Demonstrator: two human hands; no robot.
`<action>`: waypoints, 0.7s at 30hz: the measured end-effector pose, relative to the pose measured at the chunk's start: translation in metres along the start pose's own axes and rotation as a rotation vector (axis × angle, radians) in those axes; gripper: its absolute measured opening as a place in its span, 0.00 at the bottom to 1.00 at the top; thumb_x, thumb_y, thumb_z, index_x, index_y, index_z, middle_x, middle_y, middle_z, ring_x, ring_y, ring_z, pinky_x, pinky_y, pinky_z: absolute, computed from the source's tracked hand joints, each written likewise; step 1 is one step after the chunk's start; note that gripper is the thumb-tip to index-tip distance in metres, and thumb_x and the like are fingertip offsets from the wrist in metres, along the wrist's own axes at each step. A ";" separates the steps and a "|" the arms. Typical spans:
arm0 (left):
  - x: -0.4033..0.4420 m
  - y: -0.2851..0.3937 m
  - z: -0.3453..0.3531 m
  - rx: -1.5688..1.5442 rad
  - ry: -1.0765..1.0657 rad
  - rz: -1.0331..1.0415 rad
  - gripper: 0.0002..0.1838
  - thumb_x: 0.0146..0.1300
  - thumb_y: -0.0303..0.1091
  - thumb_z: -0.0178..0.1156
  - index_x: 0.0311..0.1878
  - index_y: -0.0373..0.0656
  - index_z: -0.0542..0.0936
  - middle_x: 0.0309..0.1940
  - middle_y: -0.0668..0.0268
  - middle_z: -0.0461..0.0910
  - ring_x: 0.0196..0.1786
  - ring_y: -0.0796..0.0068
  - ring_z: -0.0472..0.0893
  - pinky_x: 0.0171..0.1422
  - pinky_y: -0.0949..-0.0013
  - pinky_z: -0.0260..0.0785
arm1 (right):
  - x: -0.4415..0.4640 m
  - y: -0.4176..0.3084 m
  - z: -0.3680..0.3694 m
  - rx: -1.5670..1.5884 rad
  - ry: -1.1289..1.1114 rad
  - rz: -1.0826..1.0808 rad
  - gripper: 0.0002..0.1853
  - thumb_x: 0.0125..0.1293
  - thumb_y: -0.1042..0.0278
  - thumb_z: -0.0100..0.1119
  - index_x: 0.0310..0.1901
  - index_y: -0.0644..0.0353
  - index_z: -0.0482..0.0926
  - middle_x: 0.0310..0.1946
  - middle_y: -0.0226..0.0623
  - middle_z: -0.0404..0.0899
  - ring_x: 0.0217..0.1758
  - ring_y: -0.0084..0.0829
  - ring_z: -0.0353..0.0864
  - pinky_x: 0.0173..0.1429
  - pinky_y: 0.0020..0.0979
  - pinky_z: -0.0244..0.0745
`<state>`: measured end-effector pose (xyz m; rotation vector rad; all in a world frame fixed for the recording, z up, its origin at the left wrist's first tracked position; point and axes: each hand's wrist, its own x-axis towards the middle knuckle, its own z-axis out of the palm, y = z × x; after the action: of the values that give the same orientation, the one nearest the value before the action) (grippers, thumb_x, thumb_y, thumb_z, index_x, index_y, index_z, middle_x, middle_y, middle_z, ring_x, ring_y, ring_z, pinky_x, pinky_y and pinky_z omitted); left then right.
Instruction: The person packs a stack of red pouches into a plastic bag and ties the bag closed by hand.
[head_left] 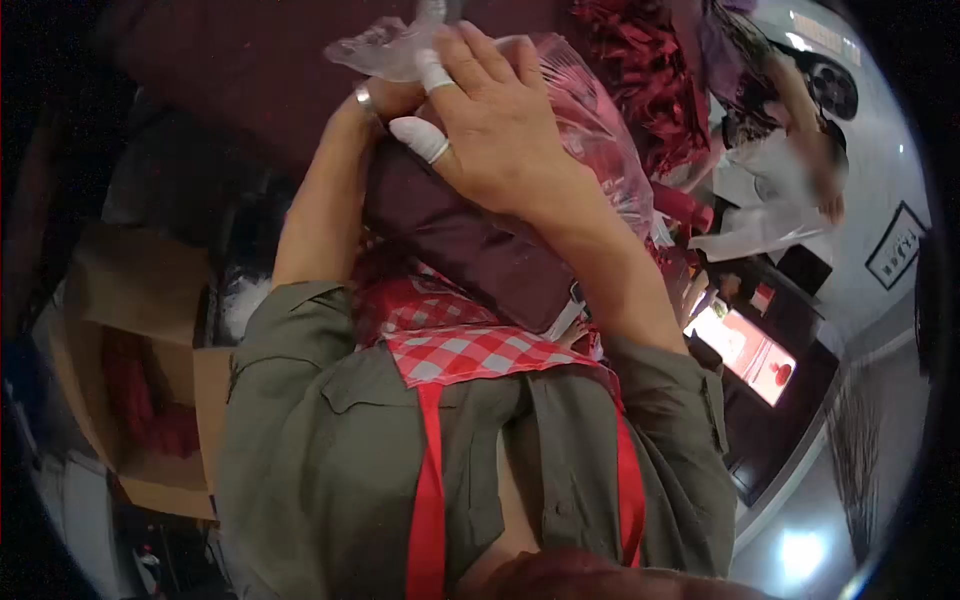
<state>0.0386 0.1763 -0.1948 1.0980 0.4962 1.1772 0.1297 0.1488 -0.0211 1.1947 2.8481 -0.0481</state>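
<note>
My right hand (500, 135) lies flat, palm down, on a clear plastic bag (602, 150) over dark maroon cloth (470, 235). Its fingers are stretched out, with white covers on the thumb and index finger. My left hand (398, 97), with a metal bracelet at the wrist, reaches in beside and partly under the right one; its fingers are hidden. Loose clear plastic (375, 52) sticks up just beyond both hands. Pinkish red material shows through the bag to the right of my right hand.
A pile of shiny red material (650, 80) lies at the upper right. Beyond it, another person's blurred arm (800, 110) is near translucent plastic (765, 228). An open cardboard box (140, 270) with red cloth inside stands at left. A lit screen (745, 350) is at right.
</note>
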 end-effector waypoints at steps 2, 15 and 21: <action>-0.004 0.006 0.003 -0.124 0.034 -0.045 0.24 0.64 0.42 0.56 0.59 0.40 0.68 0.54 0.64 0.72 0.55 0.74 0.72 0.59 0.69 0.67 | -0.016 0.012 -0.029 0.027 0.034 -0.099 0.34 0.63 0.38 0.45 0.56 0.64 0.71 0.58 0.49 0.67 0.64 0.51 0.62 0.65 0.58 0.53; 0.002 0.025 0.013 -0.439 0.000 -0.326 0.27 0.61 0.41 0.58 0.59 0.36 0.65 0.51 0.66 0.72 0.52 0.78 0.73 0.57 0.74 0.66 | -0.181 0.076 -0.018 0.157 0.113 0.529 0.33 0.69 0.47 0.38 0.68 0.61 0.54 0.67 0.52 0.53 0.72 0.51 0.47 0.72 0.44 0.42; 0.000 0.039 0.014 -0.474 0.005 -0.308 0.26 0.64 0.42 0.55 0.59 0.35 0.65 0.52 0.63 0.73 0.52 0.76 0.74 0.57 0.73 0.67 | -0.234 0.046 0.040 1.333 0.769 1.106 0.37 0.69 0.38 0.35 0.67 0.64 0.55 0.66 0.44 0.59 0.67 0.37 0.59 0.70 0.35 0.52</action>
<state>0.0308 0.1696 -0.1550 0.5870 0.3489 0.9590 0.3278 0.0123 -0.0476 3.3090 1.7198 -1.9174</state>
